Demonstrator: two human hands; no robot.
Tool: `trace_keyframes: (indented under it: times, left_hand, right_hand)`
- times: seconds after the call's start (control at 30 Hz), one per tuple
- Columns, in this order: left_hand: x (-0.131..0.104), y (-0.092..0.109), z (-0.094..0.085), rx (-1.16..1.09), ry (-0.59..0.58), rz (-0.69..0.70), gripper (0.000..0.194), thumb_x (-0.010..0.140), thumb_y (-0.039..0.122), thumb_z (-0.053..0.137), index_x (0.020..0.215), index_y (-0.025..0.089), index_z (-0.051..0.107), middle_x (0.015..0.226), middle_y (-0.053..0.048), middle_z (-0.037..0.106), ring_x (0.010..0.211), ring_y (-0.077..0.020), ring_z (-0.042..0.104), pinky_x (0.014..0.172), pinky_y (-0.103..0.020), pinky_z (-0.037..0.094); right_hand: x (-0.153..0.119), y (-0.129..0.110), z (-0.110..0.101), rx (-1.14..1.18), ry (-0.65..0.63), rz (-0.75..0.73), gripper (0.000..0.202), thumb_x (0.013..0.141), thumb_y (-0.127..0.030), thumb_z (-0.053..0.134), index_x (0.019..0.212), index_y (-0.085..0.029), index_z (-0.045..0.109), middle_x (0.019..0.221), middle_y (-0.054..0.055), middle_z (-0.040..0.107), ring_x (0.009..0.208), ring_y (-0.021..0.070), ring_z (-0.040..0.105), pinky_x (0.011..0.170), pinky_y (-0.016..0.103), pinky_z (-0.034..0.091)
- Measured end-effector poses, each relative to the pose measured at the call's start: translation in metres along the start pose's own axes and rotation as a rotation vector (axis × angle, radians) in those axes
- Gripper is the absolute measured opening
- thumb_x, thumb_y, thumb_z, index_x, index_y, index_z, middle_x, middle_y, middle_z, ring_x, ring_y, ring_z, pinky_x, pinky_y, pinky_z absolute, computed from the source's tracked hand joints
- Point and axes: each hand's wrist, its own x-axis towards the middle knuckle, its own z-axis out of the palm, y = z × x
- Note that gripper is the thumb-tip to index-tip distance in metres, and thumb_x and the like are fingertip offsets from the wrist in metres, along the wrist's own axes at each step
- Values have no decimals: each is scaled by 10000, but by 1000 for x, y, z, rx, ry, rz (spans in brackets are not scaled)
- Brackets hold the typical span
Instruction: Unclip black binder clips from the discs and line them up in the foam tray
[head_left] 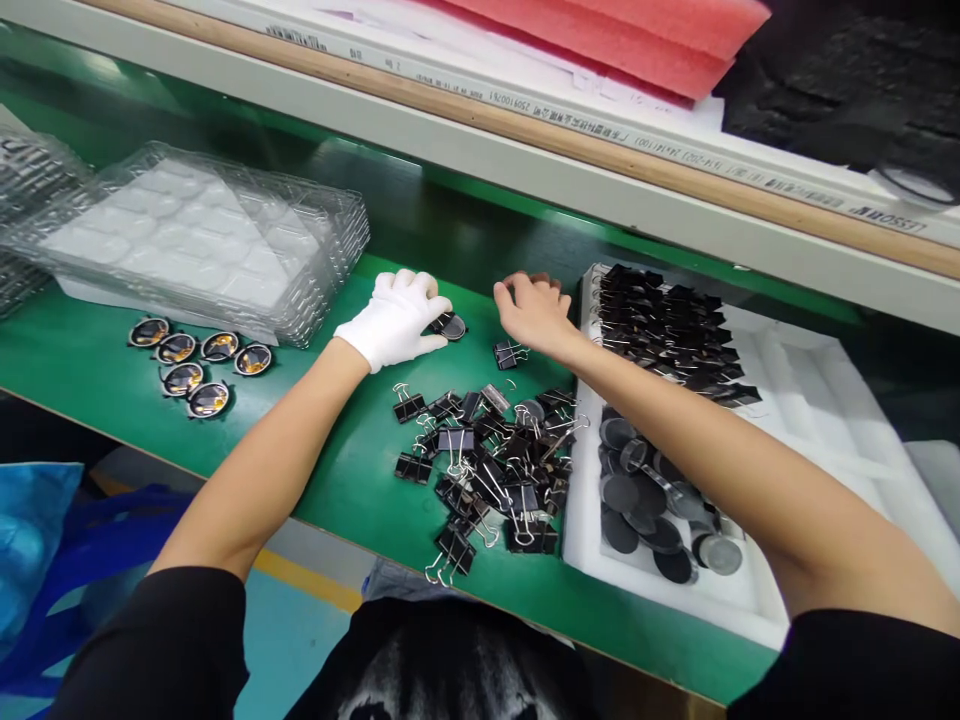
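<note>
My left hand (pixel 401 322), in a white glove, is at the back middle of the green bench. Its thumb and fingers close around a small round part with a dark rim and grey face (pixel 452 326), partly hidden by the glove. My bare right hand (pixel 534 310) hovers to the right, fingers loosely bent and apart, with nothing visible in them; the fingertips are partly hidden. Just below it lies a black binder clip (pixel 509 354). Nearer to me is a heap of black binder clips (pixel 480 455) with silver wire handles, tangled together.
Several round rimmed parts with amber faces (pixel 208 399) lie at left, before stacked clear plastic trays (pixel 330 270). A white foam tray (pixel 581 520) at right holds rows of clipped black pieces (pixel 667 320) and loose dark discs (pixel 637 500). A shelf edge (pixel 480 125) crosses above.
</note>
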Motion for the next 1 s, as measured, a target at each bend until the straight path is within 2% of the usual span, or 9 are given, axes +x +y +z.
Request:
trace_keyframes:
  times: [0.07,0.13,0.23,0.33,0.57,0.8,1.0]
  left_hand:
    - [1,1,1,0,-11,-4,670,925,600,612,1480,227,569,1410,-184,587,1251,-408,528,987,-506,387]
    - [2,3,1,-25,-83,12,639,954,584,563,1470,207,572,1298,-166,656,1170,-370,591,930,-454,415]
    - [3,10,2,-97,-151,43,523,958,569,541,1324,218,666,1125,-109,712,1051,-310,653,845,-387,427]
    - [4,21,3,-161,-146,81,505,927,584,579,1263,223,690,1080,-81,725,1015,-288,673,805,-366,425]
    - [4,33,7,-215,-124,76,476,894,555,641,1201,198,708,1032,-73,755,954,-281,699,775,-358,409]
    - [6,39,16,-274,-79,84,465,898,555,643,1167,182,716,1001,-82,768,991,-294,702,862,-383,392]
    - [7,47,21,-288,-60,67,476,906,575,648,1143,167,717,984,-95,765,982,-303,694,876,-399,373]
  right_hand:
    - [-1,-1,12,-6,4,-55,496,1071,-526,296,1316,-210,589,1456,214,503,1426,415,395,1169,664,270]
    - [-1,1,21,22,12,-45,496,1072,-520,266,1312,-222,582,1480,202,480,1452,398,363,1184,666,245]
    - [1,7,30,144,5,119,537,1071,-548,191,1296,-247,575,1482,181,478,1450,378,368,1178,671,258]
    - [3,11,33,212,22,221,581,1069,-572,129,1282,-262,572,1488,166,480,1468,359,356,1190,670,248]
    - [4,19,36,197,8,225,606,1075,-526,100,1392,-249,538,1574,175,419,1553,331,256,1237,663,145]
    - [7,30,46,185,76,219,644,1074,-544,39,1393,-279,532,1560,170,411,1547,337,261,1212,696,168]
    - [3,29,43,165,73,197,671,1077,-554,14,1426,-281,518,1557,176,410,1552,347,236,1193,722,160]
